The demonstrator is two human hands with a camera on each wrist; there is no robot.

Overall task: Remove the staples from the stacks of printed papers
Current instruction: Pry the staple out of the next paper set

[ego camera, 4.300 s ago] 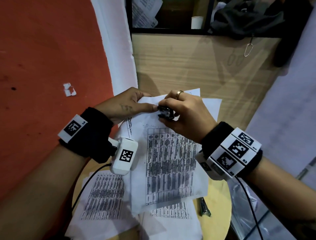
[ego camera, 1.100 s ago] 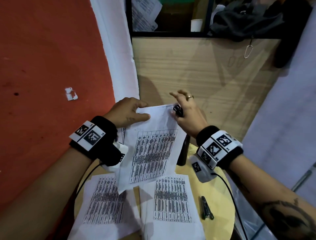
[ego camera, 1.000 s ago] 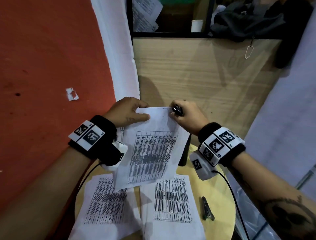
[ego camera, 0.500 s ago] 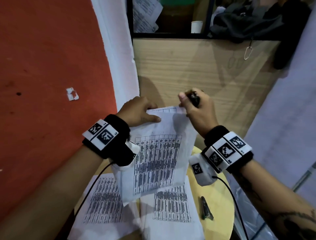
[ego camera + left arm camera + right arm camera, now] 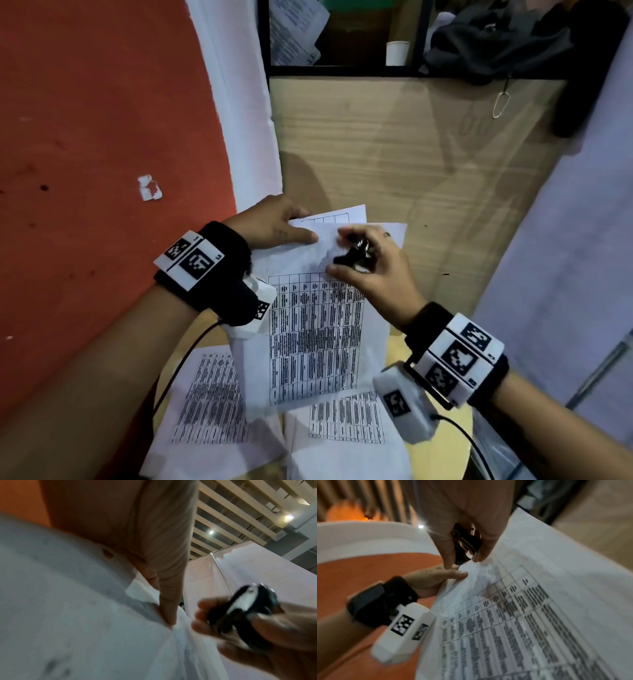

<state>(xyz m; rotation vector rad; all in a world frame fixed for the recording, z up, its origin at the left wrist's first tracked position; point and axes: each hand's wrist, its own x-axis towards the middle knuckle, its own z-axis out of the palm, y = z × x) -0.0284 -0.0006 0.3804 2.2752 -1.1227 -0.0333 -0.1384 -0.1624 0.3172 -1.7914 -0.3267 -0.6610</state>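
A stack of printed papers (image 5: pixel 315 339) with a table on its top sheet is held up above a round yellow table (image 5: pixel 442 448). My left hand (image 5: pixel 274 226) pinches the stack's top left corner, thumb on the top sheet and fingers behind. My right hand (image 5: pixel 366 263) grips a black and silver staple remover (image 5: pixel 358 255) and hovers over the top edge, just right of the left thumb. In the right wrist view the staple remover (image 5: pixel 465 545) points down at the paper's corner (image 5: pixel 471 566). The left wrist view shows the left thumb (image 5: pixel 169 601) pressed on the sheet. No staple is visible.
Two more printed sheets (image 5: pixel 209 401) (image 5: pixel 346 421) lie on the table under the held stack. A wooden panel (image 5: pixel 394 154) stands behind, with a shelf holding a white cup (image 5: pixel 397 53) and dark cloth (image 5: pixel 496 44). An orange wall (image 5: pixel 102 137) is at the left.
My right hand with the staple remover came down from above the stack's right corner to its top edge near the left thumb. A second sheet now shows fanned out behind the top one.
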